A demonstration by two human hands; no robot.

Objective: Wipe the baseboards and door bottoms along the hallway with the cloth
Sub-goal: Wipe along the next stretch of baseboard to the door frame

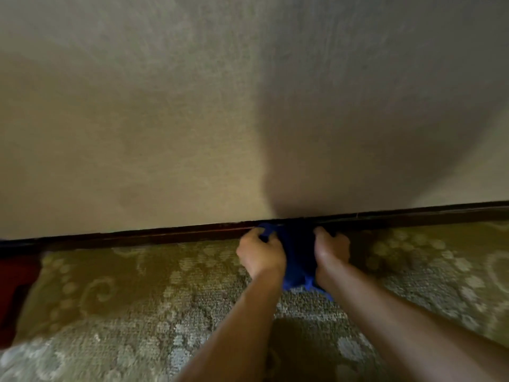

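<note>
Head view. Both hands hold a blue cloth [298, 255] against the dark baseboard [154, 235] where the beige wall [165, 119] meets the patterned carpet [137, 299]. Left hand [260, 253] — fingers curled round the cloth's upper left edge. Right hand [330, 250] — fingers curled over the cloth's right side, tips at the baseboard. The cloth's lower end hangs to the carpet between the forearms. A red object [16, 293], blurred, lies at the carpet's left edge.

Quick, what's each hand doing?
Left hand: holding the blue cloth.
Right hand: holding the same cloth, against the baseboard.
</note>
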